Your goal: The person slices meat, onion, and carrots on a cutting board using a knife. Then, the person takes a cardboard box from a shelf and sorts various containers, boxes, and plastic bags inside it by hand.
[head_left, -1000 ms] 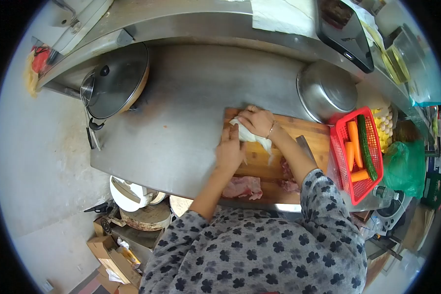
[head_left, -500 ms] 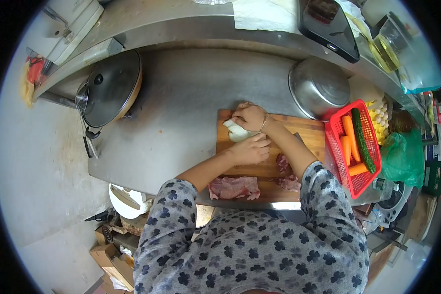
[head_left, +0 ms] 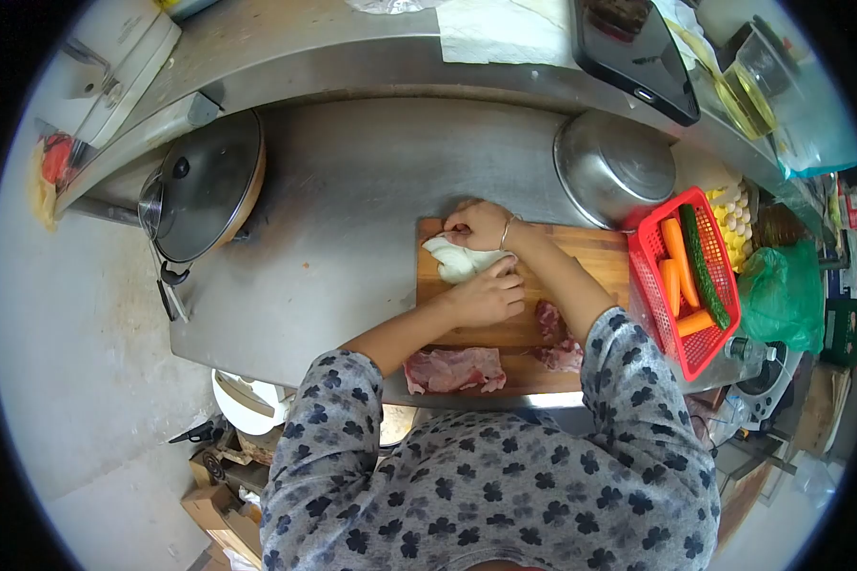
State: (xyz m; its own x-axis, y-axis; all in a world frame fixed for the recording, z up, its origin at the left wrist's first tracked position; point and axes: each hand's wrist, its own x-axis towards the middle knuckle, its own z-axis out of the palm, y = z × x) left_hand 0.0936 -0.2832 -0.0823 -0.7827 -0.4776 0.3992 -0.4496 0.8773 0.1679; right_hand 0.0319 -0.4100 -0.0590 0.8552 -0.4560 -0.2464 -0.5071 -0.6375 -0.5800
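Note:
A soft, folded white piece [head_left: 459, 261] lies on the wooden cutting board [head_left: 600, 252]; whether it is cloth or pale fatty meat I cannot tell. My right hand [head_left: 483, 225] is closed on its far edge, with something pinkish showing by the fingertips. My left hand [head_left: 488, 294] has curled fingers pressed against its near right side. Close to me on the board lies a slab of raw meat [head_left: 455, 369]. More raw meat [head_left: 557, 340] sits to its right, partly hidden by my right forearm.
A red basket [head_left: 646, 271] with carrots [head_left: 677, 257] and a cucumber [head_left: 703, 266] stands right of the board. Behind it are a steel pot [head_left: 619, 171] and eggs [head_left: 730, 224]. A lidded pan [head_left: 209, 190] is at left. A phone [head_left: 635, 57] lies on the shelf.
The white piece looks more bunched and folded, its far edge pulled up by my right hand. Both hands stay at nearly the same spot. The camera view has shifted slightly.

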